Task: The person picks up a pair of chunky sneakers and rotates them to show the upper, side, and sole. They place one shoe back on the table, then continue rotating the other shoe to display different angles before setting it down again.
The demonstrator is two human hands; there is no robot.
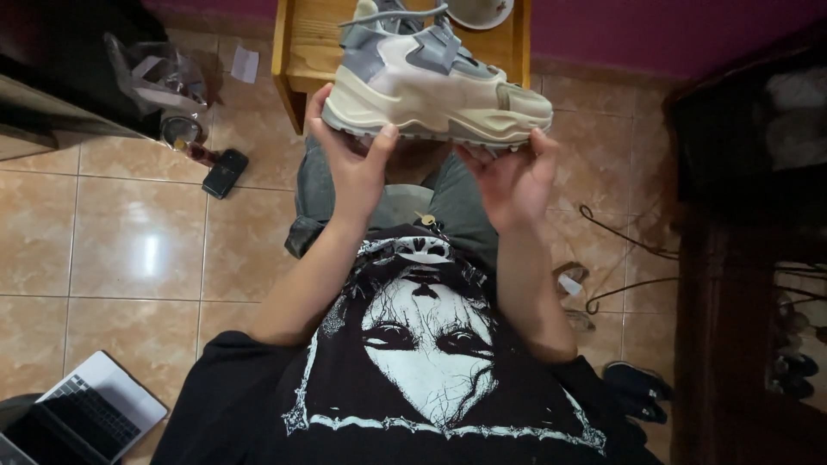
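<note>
Fingers [320, 110] of the left hand [355, 159] wrap the heel of a chunky cream-and-grey sneaker [435, 86], thumb pressed to its sole; the right hand [515, 176] cups the toe end from beneath, fingers spread. The shoe sits at twelve o'clock above the lap, before a wooden worktop [306, 43]; a black phone [225, 172] lies at ten o'clock on the tiled floor [129, 250]

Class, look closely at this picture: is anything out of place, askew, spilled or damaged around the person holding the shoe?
Yes. A dark phone lies on the tiled floor beside crumpled clear plastic, and a laptop sits open on the floor at lower left. The shoe, held between the left hand and right hand, shows no visible damage.
</note>
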